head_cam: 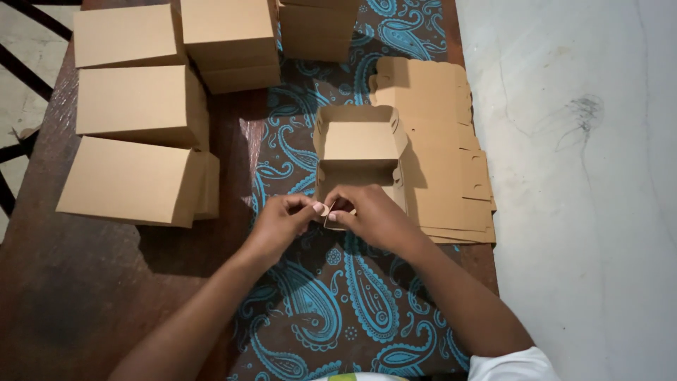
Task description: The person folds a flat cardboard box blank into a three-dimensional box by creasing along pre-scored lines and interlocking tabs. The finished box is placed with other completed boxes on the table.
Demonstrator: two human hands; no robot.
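A half-folded brown cardboard box (358, 141) stands open on the blue paisley cloth (331, 296) in front of me, its lid flap raised at the far side. My left hand (282, 220) and my right hand (372, 215) meet at the box's near wall. Both pinch a small front flap (328, 210) of the box between thumb and fingers. The near wall is mostly hidden behind my hands.
A stack of flat unfolded box blanks (444, 155) lies right of the open box. Several finished closed boxes (134, 106) stand on the left and at the far side on the dark wooden table (84, 296). Pale concrete floor (585, 176) lies beyond the table's right edge.
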